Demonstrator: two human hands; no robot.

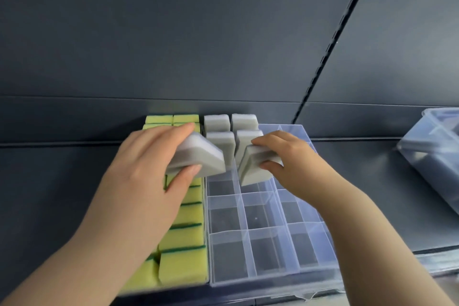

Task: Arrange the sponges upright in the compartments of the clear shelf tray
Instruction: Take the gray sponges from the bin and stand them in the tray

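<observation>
A clear shelf tray with a grid of compartments lies on the dark shelf. Several grey-white sponges stand upright in its far compartments. My left hand grips a grey-white sponge, tilted, above the tray's left column. My right hand grips another grey-white sponge, held nearly upright over a compartment in the middle column. The nearer compartments hold nothing.
Left of the tray, rows of yellow sponges with green backing stand packed together, partly under my left arm. A clear plastic bin sits at the right edge. The dark back panel rises behind the shelf.
</observation>
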